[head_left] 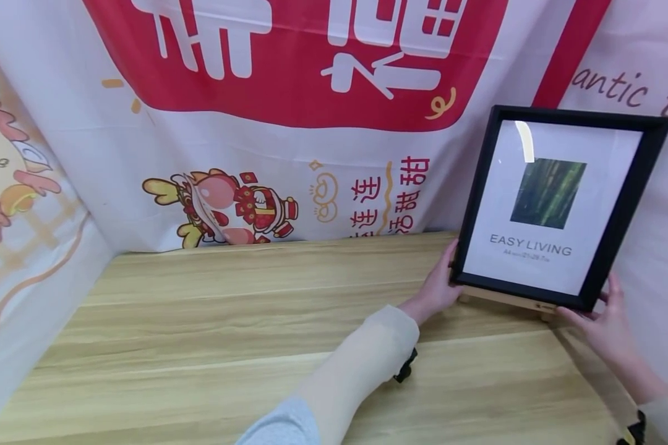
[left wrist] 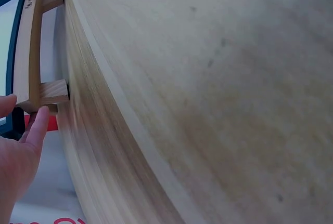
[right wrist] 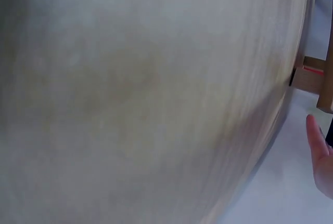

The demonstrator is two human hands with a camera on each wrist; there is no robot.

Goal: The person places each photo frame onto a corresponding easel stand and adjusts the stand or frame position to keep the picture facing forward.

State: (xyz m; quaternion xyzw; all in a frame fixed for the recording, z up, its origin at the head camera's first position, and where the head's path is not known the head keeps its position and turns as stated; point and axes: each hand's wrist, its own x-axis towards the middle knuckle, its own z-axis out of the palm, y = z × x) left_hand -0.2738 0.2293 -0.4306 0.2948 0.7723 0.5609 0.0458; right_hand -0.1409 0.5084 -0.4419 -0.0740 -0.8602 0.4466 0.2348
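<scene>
A black picture frame (head_left: 548, 204) leans back on a small wooden stand (head_left: 503, 298) at the table's back right corner. It holds a white sheet with a green bamboo picture and the words "EASY LIVING". My left hand (head_left: 435, 289) grips the lower left corner; in the left wrist view its thumb (left wrist: 6, 105) and a finger lie on either side of the frame's edge. At the lower right corner, my right hand (head_left: 609, 322) holds the frame with thumb low and fingers partly hidden behind the edge. The right wrist view catches only part of the right hand (right wrist: 321, 156) beside a stand leg (right wrist: 308, 80).
The wood-grain table (head_left: 228, 346) spreads out left of the frame and in front of it. Behind it hangs a white and red printed cloth (head_left: 289, 93) with cartoon figures and lettering. Another printed cloth (head_left: 28, 204) closes off the left side.
</scene>
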